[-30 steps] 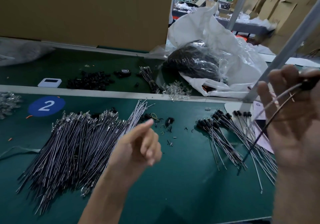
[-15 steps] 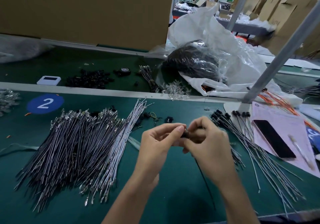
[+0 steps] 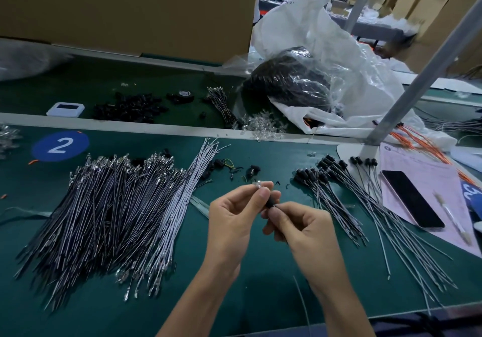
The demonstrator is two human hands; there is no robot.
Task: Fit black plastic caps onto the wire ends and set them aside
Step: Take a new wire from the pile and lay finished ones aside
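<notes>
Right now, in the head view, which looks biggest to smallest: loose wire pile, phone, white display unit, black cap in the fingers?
1. loose wire pile
2. phone
3. white display unit (farther off, so true size against the phone is unsure)
4. black cap

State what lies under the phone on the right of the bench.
The phone lies flat on a pink printed sheet, which rests on the green mat. Whatever the sheet carries beneath the phone is covered.

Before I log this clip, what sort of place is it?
Most likely a factory assembly-line station for wiring: a green work mat with a round blue marker numbered 2, a large heap of uncapped grey wires beside a smaller pile of grey wires fitted with black plastic caps, and brown cardboard cartons behind.
</notes>
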